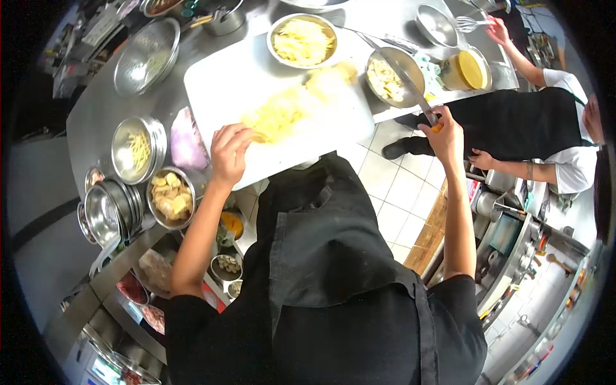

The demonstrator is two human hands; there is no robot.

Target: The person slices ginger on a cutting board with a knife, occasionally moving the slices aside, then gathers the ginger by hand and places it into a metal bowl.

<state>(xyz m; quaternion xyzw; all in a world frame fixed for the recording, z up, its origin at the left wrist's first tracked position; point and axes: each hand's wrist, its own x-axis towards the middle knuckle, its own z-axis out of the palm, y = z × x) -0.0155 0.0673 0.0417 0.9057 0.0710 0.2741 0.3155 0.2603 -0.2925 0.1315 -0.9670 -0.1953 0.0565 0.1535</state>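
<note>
Sliced yellow food (279, 114) lies spread in a band over the white cutting board (215, 83). My left hand (230, 153) is at the near left end of the band, fingers bent together against the slices; what they hold is too small to make out. Out to the right, beyond the board's edge, my right hand (444, 131) grips a long knife (410, 86) by its handle, the blade slanting up and left over a metal bowl of slices (385, 80). Another metal bowl (301, 42), full of yellow strips, stands at the board's far edge.
On the left are a colander (147, 56), a bowl of strips (138, 149), a purple-white bundle (188, 140) and a bowl of chunks (171, 197). A co-worker in a black apron (526, 123) stands at right, one hand by a whisk (470, 24). A yellow-lidded tub (463, 70) is nearby.
</note>
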